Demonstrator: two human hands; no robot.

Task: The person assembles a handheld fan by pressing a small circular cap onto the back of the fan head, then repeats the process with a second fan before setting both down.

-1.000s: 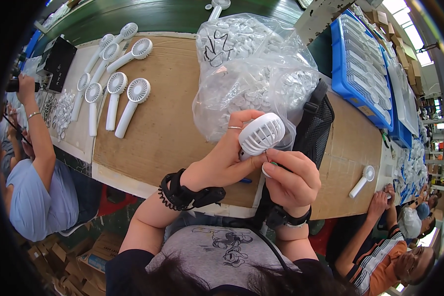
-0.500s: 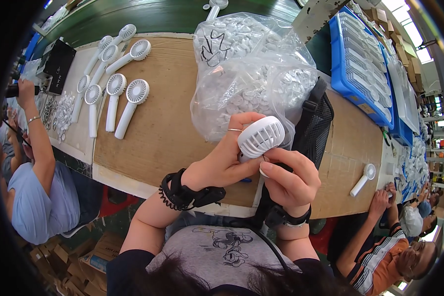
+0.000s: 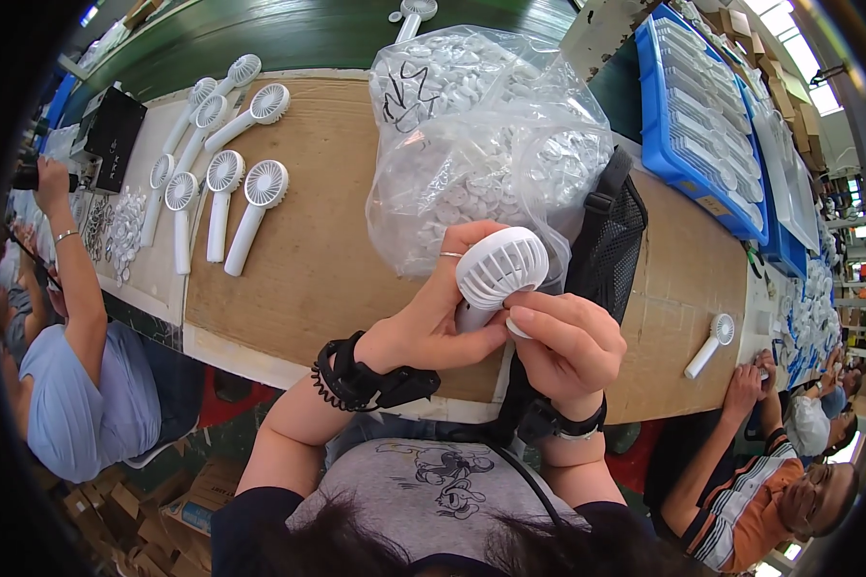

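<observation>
A long workbench [image 3: 337, 288] topped with brown cardboard runs across the room, with people seated along both ends and a green surface behind it. In the middle of the bench the person's left hand [image 3: 433, 322] is closed around the handle of a small white handheld fan [image 3: 500, 269], fingers wrapped up the back of it and a ring showing on one finger, so the round grille head stands just above the knuckles, held up over the near edge of the bench. The right hand [image 3: 568, 341] meets it from the other side, its fingertips [image 3: 522, 317] pinched together against the lower rim of the fan head, on a small white piece I cannot make out. Both wrists wear dark straps, the left with a coiled cord. Just behind the fan sit clear plastic bags [image 3: 481, 144] stuffed with small white parts, and a black mesh bag [image 3: 611, 240] leans beside them. To the left lie finished white fans in a row [image 3: 221, 192]. On the right stand blue trays [image 3: 702, 125], and a lone fan [image 3: 710, 344] rests near a co-worker's hands [image 3: 746, 380].
</observation>
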